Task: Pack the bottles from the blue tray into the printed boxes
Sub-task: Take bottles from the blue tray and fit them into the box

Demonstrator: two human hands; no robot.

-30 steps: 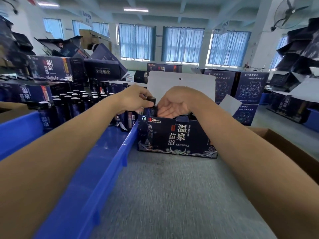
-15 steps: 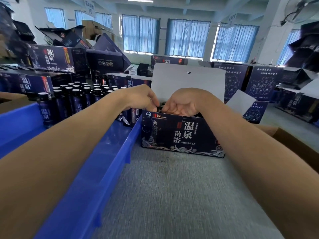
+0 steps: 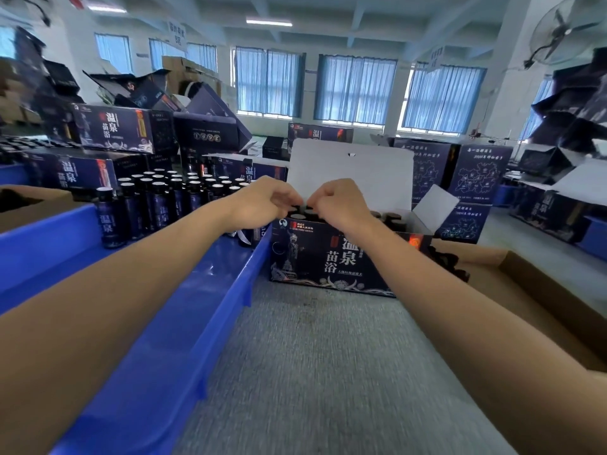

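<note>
left hand (image 3: 262, 205), right hand (image 3: 345, 208) curled — grip unclear; boxed bottles (image 3: 296, 214) just beneath

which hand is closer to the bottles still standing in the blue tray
Left. The left hand is just beside the bottles; the right hand is farther away, over the printed box.

Blue tray (image 3: 197, 323) looks glossy plastic, printed box (image 3: 315, 257) cardboard, tabletop (image 3: 312, 372) rough.
</note>
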